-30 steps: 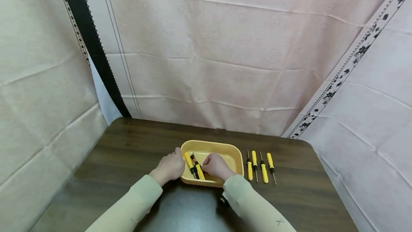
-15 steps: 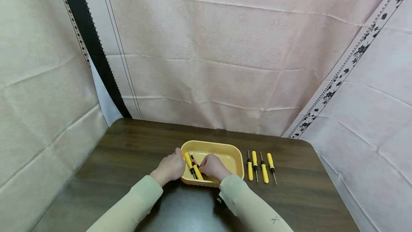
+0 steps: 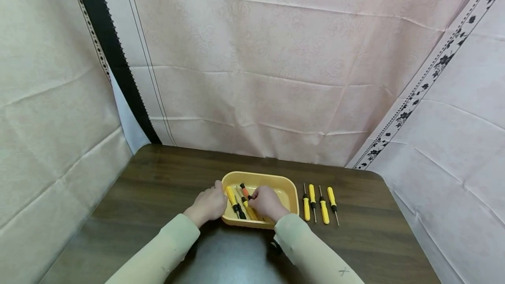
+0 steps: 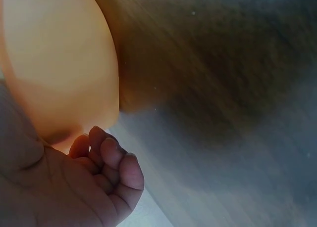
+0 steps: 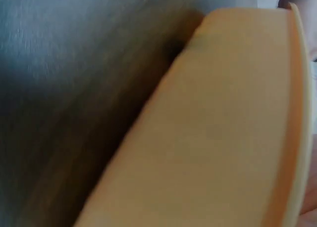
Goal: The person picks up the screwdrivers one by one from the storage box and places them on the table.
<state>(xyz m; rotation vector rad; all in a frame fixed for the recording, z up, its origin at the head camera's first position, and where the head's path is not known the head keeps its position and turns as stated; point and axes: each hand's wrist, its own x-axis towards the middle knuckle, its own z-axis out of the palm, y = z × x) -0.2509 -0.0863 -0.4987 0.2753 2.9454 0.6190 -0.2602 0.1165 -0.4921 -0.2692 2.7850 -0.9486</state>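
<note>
In the head view a yellow plastic tray (image 3: 258, 174) stands on the table. My left hand (image 3: 209, 204) grips its left end; the left wrist view shows curled fingers (image 4: 130, 172) beside the tray's outer wall (image 4: 64, 64). My right hand (image 3: 268, 204) reaches inside the tray, its curled fingertips at the lower end of a slim orange-and-black tool (image 3: 245, 191). A yellow-handled screwdriver (image 3: 249, 209) lies just left of those fingertips, and another yellow-handled screwdriver (image 3: 230, 194) lies along the left side. The right palm is hidden from above.
Several yellow-and-black screwdrivers (image 3: 324, 212) lie in a row on the brown wooden table (image 3: 177, 174), right of the tray, with handles pointing alternate ways. Pale patterned cloth (image 3: 252, 56) hangs behind the table's far edge. The right wrist view shows mostly the tray's outer wall (image 5: 208, 128).
My right hand shifts slightly left, then back right, among the screwdrivers. The orange-and-black tool now shows more, farther up and right; the yellow screwdriver beside it has shifted right. My left hand stays put.
</note>
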